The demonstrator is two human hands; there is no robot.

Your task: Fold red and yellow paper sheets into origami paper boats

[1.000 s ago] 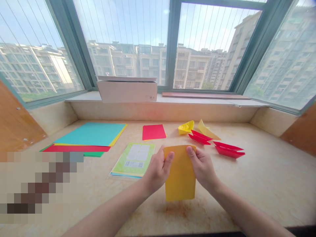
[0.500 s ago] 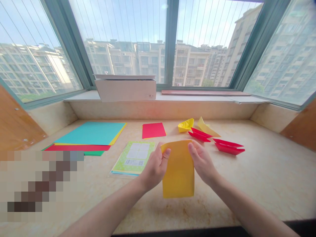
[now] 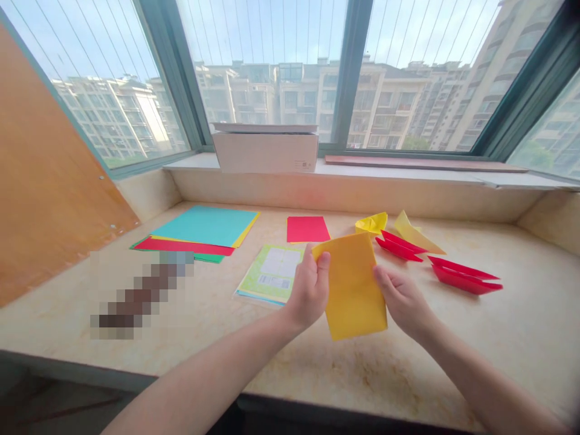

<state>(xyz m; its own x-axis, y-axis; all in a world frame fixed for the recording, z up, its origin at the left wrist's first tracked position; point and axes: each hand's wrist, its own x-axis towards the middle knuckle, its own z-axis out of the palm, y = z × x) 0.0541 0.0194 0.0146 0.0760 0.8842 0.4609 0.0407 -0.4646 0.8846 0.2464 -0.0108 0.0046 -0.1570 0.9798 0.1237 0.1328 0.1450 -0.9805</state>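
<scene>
A yellow sheet of paper [image 3: 356,290], seemingly folded, is held up above the counter between my two hands. My left hand [image 3: 312,287] pinches its upper left edge, thumb on the near face. On the other side, my right hand [image 3: 403,296] grips the right edge a little lower down. Beyond the sheet stand a yellow folded paper boat [image 3: 371,224] and a pale yellow folded paper piece [image 3: 417,234]. Two red paper boats [image 3: 466,277] lie to the right, the nearer one past my right hand. Fingers behind the sheet are hidden.
Large coloured sheets [image 3: 206,225] are stacked at the back left, and a small red square stack [image 3: 308,229] lies mid-back. A green paper packet [image 3: 254,275] is left of my left hand. A white box [image 3: 265,151] stands on the sill. A blurred-out item [image 3: 140,296] lies left.
The view has swung left, so everything sits further right in it. My right hand has slid from the sheet's top corner down its right edge, and the sheet is now slightly tilted.
</scene>
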